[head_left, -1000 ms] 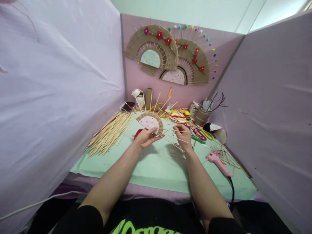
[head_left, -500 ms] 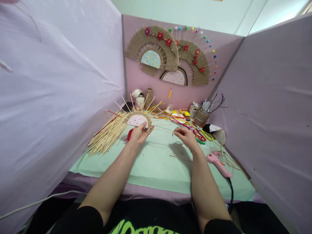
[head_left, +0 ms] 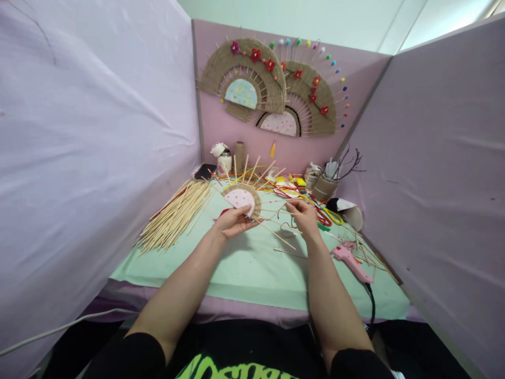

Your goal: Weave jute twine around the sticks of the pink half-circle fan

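The step in hand looks to be working a thin cord (head_left: 279,211) among the sticks at the right of a small half-round fan (head_left: 240,197), held up over the middle of the desk (head_left: 244,273). The left hand (head_left: 234,223) grips its lower edge, thumb in front; the right hand (head_left: 304,218) has its fingers pressed together, seemingly pinching the cord, though it is too fine to be sure. The next pass calls for even tension and a steady fan. Loose sticks (head_left: 173,216) lie left, a pink glue gun (head_left: 352,261) right; larger fans (head_left: 216,68) hang on the far panel (head_left: 213,126)
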Demonstrator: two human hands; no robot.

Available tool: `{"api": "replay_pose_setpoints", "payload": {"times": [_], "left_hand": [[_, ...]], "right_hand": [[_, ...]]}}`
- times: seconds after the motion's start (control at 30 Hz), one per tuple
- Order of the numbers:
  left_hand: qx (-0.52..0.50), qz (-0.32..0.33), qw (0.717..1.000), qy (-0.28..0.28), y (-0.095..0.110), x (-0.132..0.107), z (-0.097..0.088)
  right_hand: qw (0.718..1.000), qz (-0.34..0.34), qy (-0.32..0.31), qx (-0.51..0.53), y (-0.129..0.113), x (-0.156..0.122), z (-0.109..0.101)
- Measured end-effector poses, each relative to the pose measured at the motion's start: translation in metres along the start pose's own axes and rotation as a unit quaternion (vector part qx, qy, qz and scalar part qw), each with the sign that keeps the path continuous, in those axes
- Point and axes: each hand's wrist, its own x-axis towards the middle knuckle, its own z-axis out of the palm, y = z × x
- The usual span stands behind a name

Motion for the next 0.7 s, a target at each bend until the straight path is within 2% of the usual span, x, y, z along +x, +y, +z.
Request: {"api": "replay_pose_setpoints", "payload": {"times": [0.17,0.27,0.4,0.57,0.7], "left_hand": [[0.042,-0.09,0.991,-0.087,-0.015,-0.007,0.006],[0.072,-0.108,0.985,-0.112,-0.02,-0.01,0.009],[0.096,-0.096,0.986,-0.092,-0.021,-0.011,0.012],[0.115,-0.033,0.992,-0.039,-0.02,-0.009,0.013],[0.111,-0.012,0.993,-0.034,-0.018,-0.009,0.013]], "right_hand": [[1.0,-0.014,0.025,0.002,-0.001,-0.001,0.005],[0.999,-0.022,0.031,0.002,-0.001,-0.001,0.008],[0.999,-0.024,0.038,0.028,0.0,0.0,0.01],[0.996,-0.015,0.075,0.035,0.003,0.002,0.008],[0.996,-0.006,0.076,0.034,0.006,0.003,0.005]]}}
